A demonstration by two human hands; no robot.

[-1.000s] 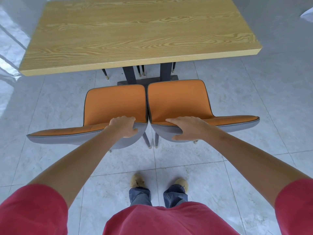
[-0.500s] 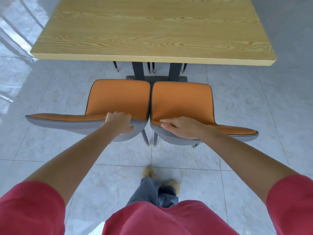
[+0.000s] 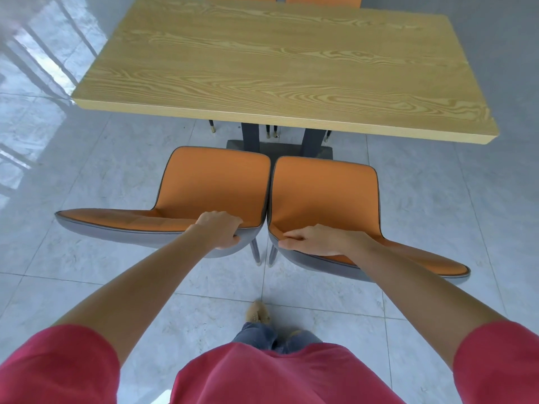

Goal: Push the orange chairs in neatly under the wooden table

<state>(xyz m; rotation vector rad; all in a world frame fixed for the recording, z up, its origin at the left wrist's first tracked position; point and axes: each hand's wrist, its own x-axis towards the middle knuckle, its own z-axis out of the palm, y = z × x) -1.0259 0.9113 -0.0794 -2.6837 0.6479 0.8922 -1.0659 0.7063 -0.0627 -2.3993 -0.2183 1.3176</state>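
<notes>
Seen from above, looking down along two bare arms. Left hand (image 3: 219, 229) curled over the top edge of the left orange chair (image 3: 210, 188), thumb underneath. Right hand (image 3: 316, 239) gripping the back of the right orange chair (image 3: 320, 193), fingers curled inward. Chairs side by side, nearly touching, seats short of the wooden table (image 3: 277, 68) beyond. Pale tiled floor (image 3: 87, 275) beneath.

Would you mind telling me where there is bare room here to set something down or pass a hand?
The wooden table top is bare all over. Open floor lies between its near edge and the chair seats. It is crowded in the middle: the left chair and right chair nearly touch, and the left hand and right hand grip their backs.
</notes>
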